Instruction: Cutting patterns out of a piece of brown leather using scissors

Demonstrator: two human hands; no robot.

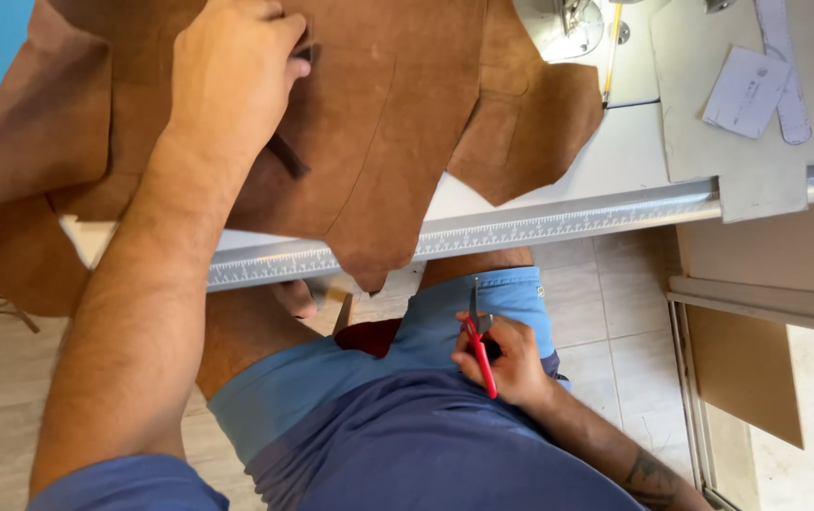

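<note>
Brown suede, a large cut piece [379,114] with stitched seams, lies spread over the white table [634,151] and covers most of its left part; one pointed flap hangs over the near edge, past the metal ruler strip [558,227] fixed along that edge. Further folds of the same suede droop off the table's left end. The left hand [232,71] rests on top of the suede near the far edge, fingers curled and pinching a fold of it, with a dark strap [289,156] emerging just below the palm. Grey card patterns [748,123] lie at the table's right end, a white paper slip [746,90] on top of them. The right hand [506,360] is well apart from the suede, below the near edge and down on the person's lap against the blue shorts [379,378]. It is closed around red-handled scissors [478,336], whose blades point up toward the table edge.
</note>
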